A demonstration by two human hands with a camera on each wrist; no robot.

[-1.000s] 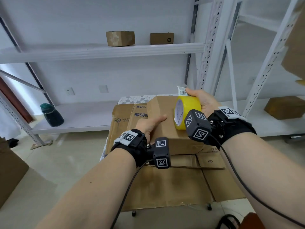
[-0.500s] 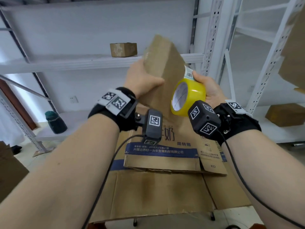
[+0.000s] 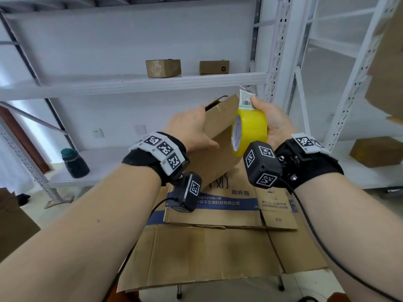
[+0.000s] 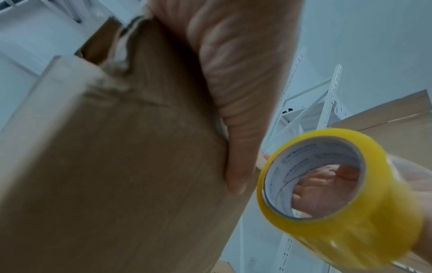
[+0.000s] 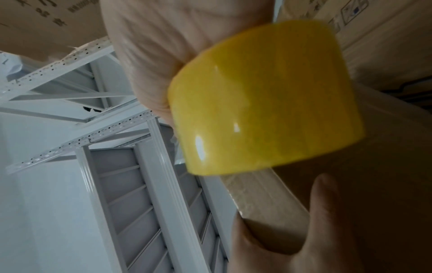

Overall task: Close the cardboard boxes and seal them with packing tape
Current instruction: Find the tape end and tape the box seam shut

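Observation:
My left hand grips a small brown cardboard box and holds it up, tilted on end, above the table. Its top end shows a dark gap at one flap. In the left wrist view my thumb lies across the box. My right hand holds a yellow roll of packing tape just right of the box, with a white barcode label sticking up by the fingertips. The right wrist view shows the roll against the box.
Flattened cardboard sheets with blue print cover a small table below my hands. White metal shelving stands behind, with two small boxes on it. A dark green jar sits on the low shelf at left, another box at right.
My left hand lifted the box off the cardboard stack, raised it high, then brought it down a little. The right hand rose with the tape roll and stayed beside the box.

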